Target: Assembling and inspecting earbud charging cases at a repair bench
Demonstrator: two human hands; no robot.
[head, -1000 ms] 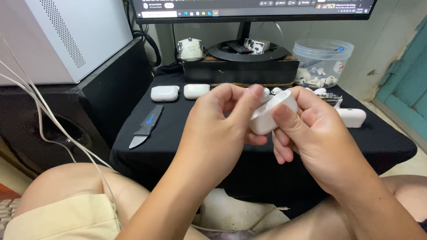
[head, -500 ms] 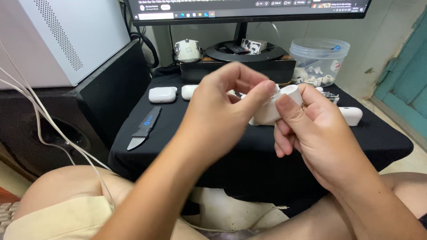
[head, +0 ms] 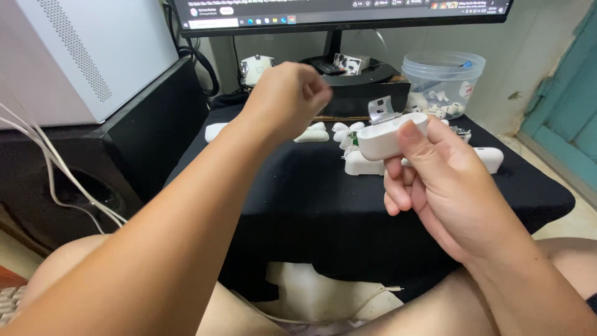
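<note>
Black cloth covers the small table [head: 292,205], its front edge dropping off just above the person's knees and its right corner ending near a teal door [head: 569,118]. Left of it a dark speaker cabinet [head: 134,146] and a pale grey computer case [head: 93,50] wall that side in; a monitor stand [head: 348,65] and a clear plastic tub [head: 444,78] of small white parts close the back. Most free room lies over the bare cloth in front.

Half a second ago both hands met at the case; now the left hand [head: 287,99] has pulled away up and to the left, above the table's middle, fingers curled into a loose fist. Whether it pinches anything I cannot tell. The right hand [head: 435,180] grips the white earbud case [head: 387,135] between thumb and fingers, above the table's right half, well apart from the left hand.

That case is smooth, glossy, rounded plastic, with a shiny metal hinge piece [head: 380,109] standing up from its rear. Similar white shells [head: 314,134] lie scattered on the matte cloth behind, and another white case body [head: 364,165] rests just below the held one.
</note>
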